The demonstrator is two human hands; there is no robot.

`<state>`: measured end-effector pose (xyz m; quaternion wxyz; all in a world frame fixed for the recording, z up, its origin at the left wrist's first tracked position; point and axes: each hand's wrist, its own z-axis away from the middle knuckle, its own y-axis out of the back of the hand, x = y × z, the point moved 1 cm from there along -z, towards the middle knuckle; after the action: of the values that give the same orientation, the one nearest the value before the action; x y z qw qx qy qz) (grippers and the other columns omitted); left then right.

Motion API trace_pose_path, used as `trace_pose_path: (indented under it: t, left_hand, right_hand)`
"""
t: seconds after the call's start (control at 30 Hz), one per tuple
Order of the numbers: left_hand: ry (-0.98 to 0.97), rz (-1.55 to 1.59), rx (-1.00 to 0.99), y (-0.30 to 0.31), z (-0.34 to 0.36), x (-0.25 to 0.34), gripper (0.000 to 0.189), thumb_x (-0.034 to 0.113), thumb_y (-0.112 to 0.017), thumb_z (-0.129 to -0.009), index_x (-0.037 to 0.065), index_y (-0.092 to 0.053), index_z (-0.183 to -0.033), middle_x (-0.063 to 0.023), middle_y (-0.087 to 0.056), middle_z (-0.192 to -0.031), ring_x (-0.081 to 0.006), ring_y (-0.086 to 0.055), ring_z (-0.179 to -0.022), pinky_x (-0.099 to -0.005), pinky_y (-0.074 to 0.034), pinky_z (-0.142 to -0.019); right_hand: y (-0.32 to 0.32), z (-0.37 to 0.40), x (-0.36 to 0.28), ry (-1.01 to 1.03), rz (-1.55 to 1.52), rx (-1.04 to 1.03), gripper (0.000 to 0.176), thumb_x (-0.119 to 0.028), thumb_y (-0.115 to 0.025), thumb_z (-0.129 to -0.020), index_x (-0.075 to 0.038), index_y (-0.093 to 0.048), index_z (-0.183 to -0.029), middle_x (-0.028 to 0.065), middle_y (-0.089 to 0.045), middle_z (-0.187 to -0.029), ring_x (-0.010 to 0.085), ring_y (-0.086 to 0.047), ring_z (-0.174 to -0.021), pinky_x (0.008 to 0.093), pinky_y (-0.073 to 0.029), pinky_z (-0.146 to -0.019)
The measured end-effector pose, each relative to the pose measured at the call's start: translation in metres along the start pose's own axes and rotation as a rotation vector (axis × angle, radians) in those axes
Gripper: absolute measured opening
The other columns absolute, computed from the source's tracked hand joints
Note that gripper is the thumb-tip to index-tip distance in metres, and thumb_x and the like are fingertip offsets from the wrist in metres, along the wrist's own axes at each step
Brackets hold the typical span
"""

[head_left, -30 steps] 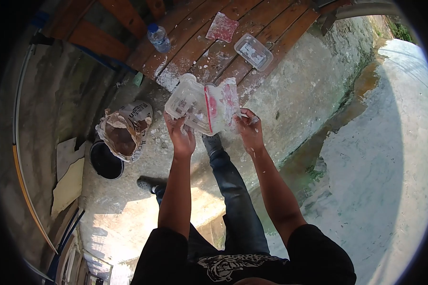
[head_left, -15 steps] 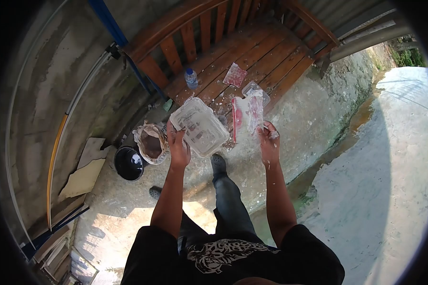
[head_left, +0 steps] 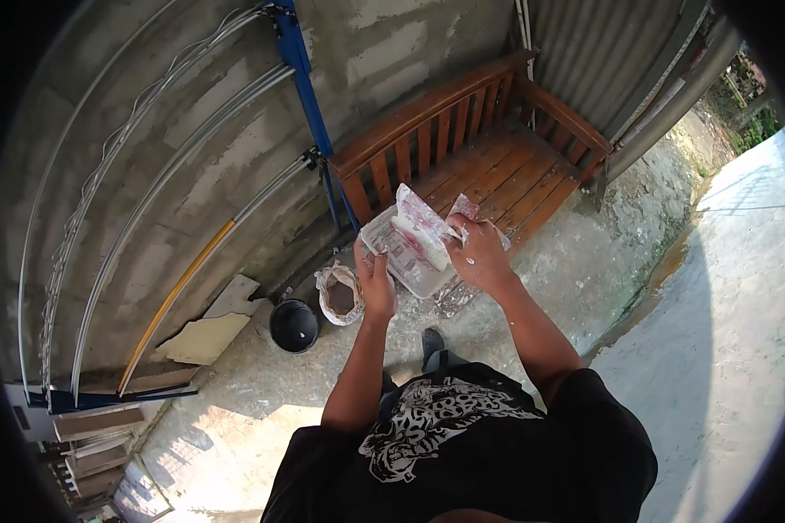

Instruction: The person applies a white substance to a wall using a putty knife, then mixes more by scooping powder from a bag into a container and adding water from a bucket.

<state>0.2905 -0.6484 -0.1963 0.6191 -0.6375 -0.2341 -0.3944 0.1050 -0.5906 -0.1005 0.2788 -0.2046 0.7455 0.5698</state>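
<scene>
My left hand (head_left: 376, 283) grips the near-left edge of a translucent plastic container (head_left: 423, 281), whose surface is smeared with white. Between the fingers of my right hand (head_left: 480, 253) is a flat red-and-white piece (head_left: 420, 218), coated in white residue and tilted over the container. Its exact kind I cannot make out, and it covers part of the container. White specks cling to my right hand. Just beyond that hand, another pink-and-white piece (head_left: 464, 207) shows at the bench.
A wooden bench (head_left: 532, 170) stands against the block wall (head_left: 384, 78). On the floor to the left are a black bucket (head_left: 294, 325) and a whitish sack (head_left: 340, 296) with its mouth open. Broken board pieces (head_left: 205, 338) and long pipes (head_left: 183, 279) lean at the wall.
My right hand has moved left, bringing the red-and-white piece over the container. The two were apart before. The view has shifted, showing more of the wall.
</scene>
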Motion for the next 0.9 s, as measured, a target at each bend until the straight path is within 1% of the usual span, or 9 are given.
trace_pose_path:
  t: [0.07,0.13,0.27,0.33,0.47,0.53,0.67,0.87,0.9]
  left_hand:
    - [-0.039,0.000,0.013,0.002,-0.002,0.007,0.047,0.005,-0.047,-0.100,0.003,-0.031,-0.144,-0.0153,-0.053,-0.133,-0.0216,-0.051,-0.122,-0.0347,-0.037,-0.105]
    - [-0.069,-0.005,0.022,0.000,0.001,0.021,0.045,0.006,-0.046,-0.100,0.003,-0.032,-0.143,-0.0155,-0.053,-0.133,-0.0216,-0.052,-0.121,-0.0344,-0.038,-0.104]
    - [-0.085,-0.087,0.038,-0.001,0.005,0.040,0.042,0.008,-0.041,-0.103,0.003,-0.032,-0.143,-0.0146,-0.054,-0.131,-0.0205,-0.054,-0.118,-0.0338,-0.040,-0.102]
    - [-0.099,-0.108,0.051,0.003,0.009,0.041,0.041,0.009,-0.040,-0.103,0.003,-0.032,-0.143,-0.0143,-0.055,-0.130,-0.0201,-0.054,-0.118,-0.0336,-0.041,-0.101]
    - [-0.129,-0.140,0.017,0.001,0.009,0.037,0.040,0.009,-0.038,-0.103,0.002,-0.032,-0.142,-0.0139,-0.056,-0.129,-0.0199,-0.054,-0.118,-0.0336,-0.042,-0.100]
    - [-0.105,-0.141,0.019,-0.001,0.007,0.035,0.040,0.009,-0.038,-0.103,0.002,-0.032,-0.142,-0.0138,-0.055,-0.129,-0.0198,-0.054,-0.118,-0.0335,-0.042,-0.101]
    - [-0.187,-0.102,0.002,0.000,0.007,0.034,0.039,0.008,-0.038,-0.103,-0.001,-0.035,-0.140,-0.0132,-0.055,-0.129,-0.0188,-0.054,-0.118,-0.0322,-0.041,-0.101]
    - [-0.219,-0.159,-0.017,-0.008,0.004,0.040,0.037,0.009,-0.038,-0.103,-0.002,-0.039,-0.138,-0.0122,-0.055,-0.127,-0.0178,-0.055,-0.115,-0.0310,-0.042,-0.099]
    - [-0.228,-0.211,-0.020,-0.008,0.004,0.042,0.037,0.009,-0.037,-0.103,-0.002,-0.040,-0.138,-0.0120,-0.055,-0.127,-0.0175,-0.055,-0.114,-0.0312,-0.042,-0.099]
  right_hand:
    - [-0.004,-0.001,-0.023,-0.031,0.088,-0.020,0.031,-0.013,-0.065,-0.083,-0.003,-0.057,-0.112,0.0263,-0.064,-0.086,0.0445,-0.063,-0.084,0.0510,-0.051,-0.074]
    - [-0.015,0.000,-0.037,0.083,0.080,0.029,0.032,-0.008,-0.063,-0.083,-0.004,-0.055,-0.114,0.0234,-0.063,-0.085,0.0448,-0.060,-0.082,0.0527,-0.046,-0.074]
    - [-0.017,0.002,-0.062,0.175,0.145,-0.117,0.034,-0.011,-0.062,-0.084,-0.003,-0.053,-0.116,0.0250,-0.064,-0.089,0.0439,-0.062,-0.086,0.0520,-0.048,-0.076]
    - [-0.014,0.004,-0.074,0.044,0.145,-0.238,0.040,-0.017,-0.061,-0.085,-0.003,-0.053,-0.122,0.0261,-0.065,-0.092,0.0433,-0.062,-0.089,0.0513,-0.049,-0.080]
    - [-0.016,-0.004,-0.079,0.033,0.222,-0.221,0.046,-0.022,-0.060,-0.085,-0.004,-0.055,-0.127,0.0272,-0.065,-0.094,0.0428,-0.063,-0.092,0.0507,-0.050,-0.084]
    - [-0.019,-0.014,-0.080,0.092,0.225,-0.096,0.030,-0.019,-0.065,-0.079,0.000,-0.062,-0.102,0.0244,-0.066,-0.087,0.0426,-0.066,-0.087,0.0500,-0.053,-0.078]
    - [-0.004,-0.029,-0.079,-0.045,0.332,-0.185,0.038,-0.022,-0.061,-0.082,-0.005,-0.066,-0.116,0.0275,-0.066,-0.095,0.0433,-0.063,-0.094,0.0510,-0.050,-0.086]
    - [-0.013,-0.030,-0.101,0.067,0.338,-0.232,0.031,-0.019,-0.062,-0.080,-0.004,-0.067,-0.106,0.0261,-0.066,-0.094,0.0422,-0.064,-0.093,0.0507,-0.051,-0.083]
    - [-0.017,-0.028,-0.104,0.169,0.344,-0.190,0.027,-0.016,-0.064,-0.077,-0.003,-0.067,-0.101,0.0236,-0.067,-0.088,0.0412,-0.066,-0.087,0.0497,-0.053,-0.077]
